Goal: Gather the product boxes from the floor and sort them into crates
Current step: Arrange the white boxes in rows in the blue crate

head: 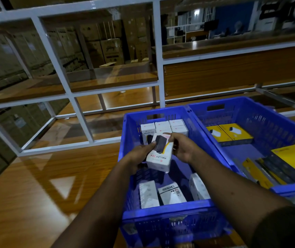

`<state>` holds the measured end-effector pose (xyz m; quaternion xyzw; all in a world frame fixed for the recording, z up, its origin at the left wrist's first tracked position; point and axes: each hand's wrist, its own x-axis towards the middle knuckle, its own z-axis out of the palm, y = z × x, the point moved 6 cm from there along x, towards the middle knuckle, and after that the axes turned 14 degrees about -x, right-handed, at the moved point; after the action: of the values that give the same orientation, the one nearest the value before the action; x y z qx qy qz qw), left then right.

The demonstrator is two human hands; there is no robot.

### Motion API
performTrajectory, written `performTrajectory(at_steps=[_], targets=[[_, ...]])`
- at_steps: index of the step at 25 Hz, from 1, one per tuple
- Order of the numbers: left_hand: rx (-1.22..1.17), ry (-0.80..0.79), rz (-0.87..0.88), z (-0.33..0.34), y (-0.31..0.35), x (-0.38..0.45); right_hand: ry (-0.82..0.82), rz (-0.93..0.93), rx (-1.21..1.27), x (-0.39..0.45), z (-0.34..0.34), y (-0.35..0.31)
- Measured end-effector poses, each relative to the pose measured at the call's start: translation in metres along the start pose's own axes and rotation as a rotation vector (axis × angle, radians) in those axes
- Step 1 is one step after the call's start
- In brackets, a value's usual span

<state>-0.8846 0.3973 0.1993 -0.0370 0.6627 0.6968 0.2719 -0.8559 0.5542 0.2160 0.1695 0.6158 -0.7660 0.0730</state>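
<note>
Overhead, white box [159, 154] between both hands, inside crate rim [166, 210].

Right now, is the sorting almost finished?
Partly. White boxes already stand in rows in the left crate, and yellow boxes lie in the right crate. Both hands hold one white box over the left crate. No boxes show on the floor here.

A glossy wooden floor [35, 185] is seen, brown, with bright reflections on it. Two blue crates are placed on it, side by side and touching. The left crate [168, 215] stands nearer to the camera. The right crate [261, 111] is set a little farther back. A white metal frame [57, 147] also rests on the floor, at the left.
</note>
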Motion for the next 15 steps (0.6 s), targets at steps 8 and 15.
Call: performTrajectory(at_steps=[8,15], targets=[[-0.395,-0.037,-0.063,0.000,0.004,0.000,-0.114,-0.075,0.077,0.010,0.007,-0.007],[-0.605,-0.259,-0.229,0.011,0.006,-0.018,-0.293,-0.182,-0.010,0.006,0.016,-0.011]])
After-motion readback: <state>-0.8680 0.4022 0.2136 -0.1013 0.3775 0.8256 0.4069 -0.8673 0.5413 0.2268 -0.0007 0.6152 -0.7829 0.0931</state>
